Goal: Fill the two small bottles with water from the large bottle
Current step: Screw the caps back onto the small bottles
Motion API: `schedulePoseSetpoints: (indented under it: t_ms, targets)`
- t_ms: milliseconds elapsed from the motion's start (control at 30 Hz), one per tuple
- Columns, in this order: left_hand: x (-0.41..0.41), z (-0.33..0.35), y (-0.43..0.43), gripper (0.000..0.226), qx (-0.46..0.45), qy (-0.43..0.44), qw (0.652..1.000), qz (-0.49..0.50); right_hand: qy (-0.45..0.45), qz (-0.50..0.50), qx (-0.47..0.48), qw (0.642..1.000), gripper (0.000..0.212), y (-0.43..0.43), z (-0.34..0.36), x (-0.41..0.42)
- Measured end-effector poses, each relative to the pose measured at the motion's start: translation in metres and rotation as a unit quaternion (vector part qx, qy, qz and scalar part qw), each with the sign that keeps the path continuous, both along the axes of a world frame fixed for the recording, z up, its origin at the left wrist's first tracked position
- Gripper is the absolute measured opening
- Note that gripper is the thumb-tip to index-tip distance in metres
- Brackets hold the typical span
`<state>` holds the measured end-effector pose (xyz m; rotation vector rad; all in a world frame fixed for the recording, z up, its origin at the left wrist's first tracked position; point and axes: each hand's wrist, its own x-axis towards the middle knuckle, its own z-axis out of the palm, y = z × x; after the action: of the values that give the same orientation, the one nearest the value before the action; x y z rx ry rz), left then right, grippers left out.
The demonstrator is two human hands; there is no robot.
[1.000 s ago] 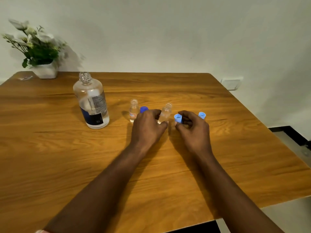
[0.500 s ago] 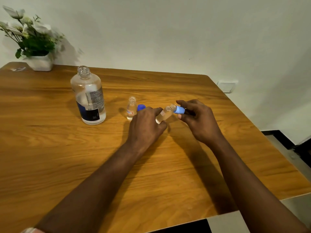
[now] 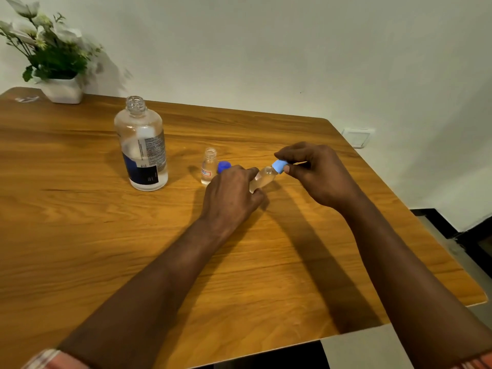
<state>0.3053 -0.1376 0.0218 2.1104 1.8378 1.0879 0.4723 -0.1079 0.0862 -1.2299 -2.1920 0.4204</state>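
Note:
The large clear bottle stands uncapped on the wooden table, left of centre, with water in it. One small clear bottle stands open to its right, a dark blue cap just beside it. My left hand grips the second small bottle, tilted with its neck toward the right. My right hand pinches a light blue cap sitting on that bottle's neck.
A white pot with flowers stands at the table's far left corner by the wall. A wall socket sits beyond the table's right edge. The table's front right corner ends near my right forearm.
My right hand picked the light blue cap off the table and brought it onto the neck of the small bottle, which my left hand has lifted and tilted. The other light blue cap is out of sight.

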Motion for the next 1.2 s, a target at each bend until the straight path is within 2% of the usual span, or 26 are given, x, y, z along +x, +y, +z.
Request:
schedulePoseSetpoints:
  t_ms: [267,433,500,600,700,867,967,1067,1133,1200]
  targets:
    - [0.001,-0.002,0.000,0.028,-0.004,0.015,1.000,-0.004,0.046,-0.068,-0.023,0.996,0.019,0.000,0.001,-0.003]
    - [0.003,-0.002,-0.001,0.024,-0.009,0.010,1.000,-0.012,-0.003,-0.120,-0.012,0.993,0.041,-0.001,0.000,-0.007]
    - [0.004,-0.001,-0.001,0.025,-0.013,0.008,1.000,-0.010,0.010,-0.130,-0.011,0.991,0.046,-0.003,0.003,-0.005]
    - [0.004,-0.001,-0.002,0.028,-0.013,0.005,1.000,-0.010,0.068,-0.092,-0.050,0.992,0.021,-0.005,0.009,0.002]
    - [0.004,-0.002,-0.002,0.026,-0.019,0.006,1.000,-0.011,0.049,-0.042,-0.074,0.995,0.027,-0.006,0.009,0.006]
    - [0.003,-0.004,-0.002,0.012,-0.028,-0.009,0.999,-0.014,0.022,-0.070,-0.047,0.996,0.019,-0.004,0.007,0.001]
    - [0.005,-0.003,-0.002,0.015,-0.022,-0.018,0.999,-0.018,0.051,-0.089,-0.032,0.994,0.023,-0.005,0.007,0.002]
    - [0.004,-0.004,-0.002,0.019,-0.020,-0.018,0.999,-0.022,0.089,-0.044,-0.071,0.992,0.026,-0.006,0.012,0.005]
    - [0.003,-0.004,-0.002,0.018,-0.020,-0.016,0.999,-0.022,0.077,-0.034,-0.077,0.993,0.027,-0.005,0.013,0.008]
    - [0.005,-0.003,-0.003,0.017,-0.022,-0.012,0.999,-0.027,0.049,-0.058,-0.054,0.996,0.019,-0.003,0.013,0.005]
